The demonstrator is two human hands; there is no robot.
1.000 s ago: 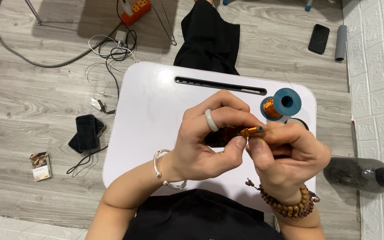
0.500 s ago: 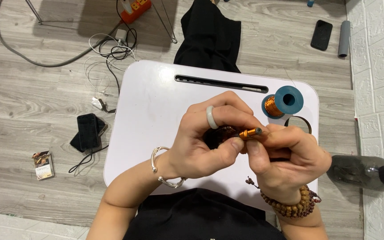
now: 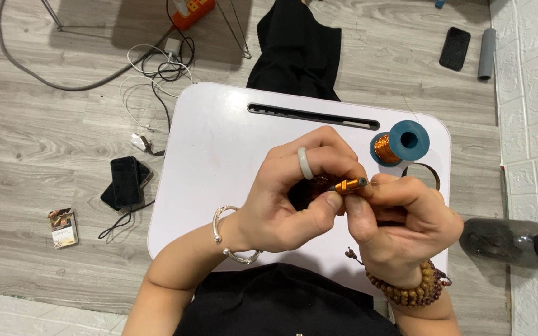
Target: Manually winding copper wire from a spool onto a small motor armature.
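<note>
Change: almost none; both hands are keeping their hold as before, work unfinished.
Left hand [image 3: 287, 199]: grip pinching one orange coil piece [image 3: 349, 185], above the white worktop [image 3: 219, 155].
Right hand [image 3: 400, 224]: pinching its far tip.
One copper wire spool [image 3: 400, 144], far right.
Two phones on the floor.

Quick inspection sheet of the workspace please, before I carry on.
Surface: white lap table, slot along its far edge.
Job's things: small orange tool pinched between both hands; blue spool of copper wire on the table.
Clutter: phone, small box, dark bottle on the floor.
Grippers: left hand and right hand, fingers closed on the tool.
Cables: white and grey leads by an orange power strip.
Surroundings: grey wood floor.
</note>
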